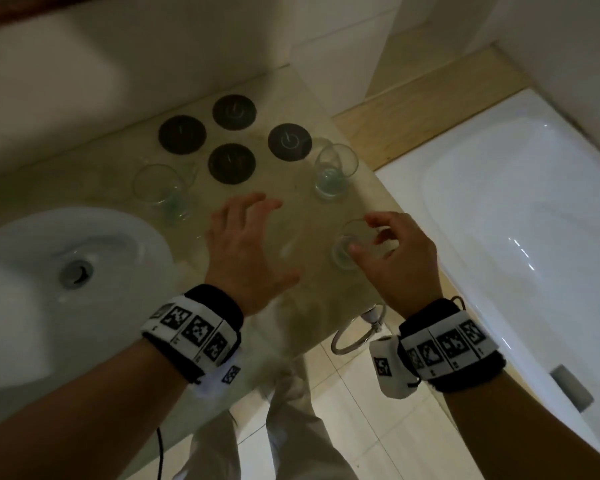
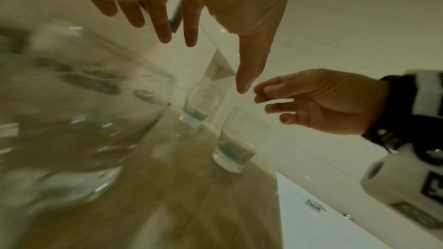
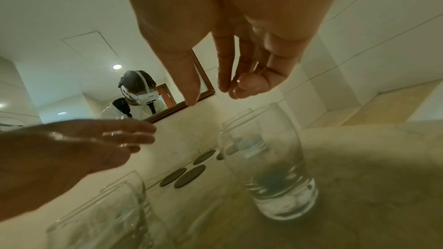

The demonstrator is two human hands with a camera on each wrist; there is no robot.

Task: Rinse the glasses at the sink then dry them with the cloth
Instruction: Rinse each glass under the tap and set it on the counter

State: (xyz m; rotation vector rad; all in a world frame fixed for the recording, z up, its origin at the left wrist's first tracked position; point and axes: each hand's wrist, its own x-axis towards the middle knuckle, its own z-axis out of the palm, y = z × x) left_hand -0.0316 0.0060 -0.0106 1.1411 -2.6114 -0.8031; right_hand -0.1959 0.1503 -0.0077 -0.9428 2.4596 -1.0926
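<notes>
Several clear glasses stand on the beige counter (image 1: 291,209). My right hand (image 1: 364,235) (image 3: 210,96) hovers just over the rim of the nearest glass (image 1: 343,258) (image 3: 271,168) (image 2: 236,145), fingers loosely curled and holding nothing. Behind it, near the counter's right edge, stands another glass (image 1: 335,174) (image 2: 201,105). Two more glasses (image 1: 160,188) (image 3: 115,215) stand at the left by the sink (image 1: 125,237). My left hand (image 1: 274,237) (image 2: 215,63) floats above the middle of the counter with its fingers spread, touching nothing. No cloth shows in any view.
Several dark round coasters (image 1: 232,163) lie at the back of the counter. A white bathtub (image 1: 499,220) runs along the right, below the counter's edge. A wood-framed mirror (image 3: 206,92) hangs on the wall behind. A hose (image 1: 354,337) loops under the counter's front.
</notes>
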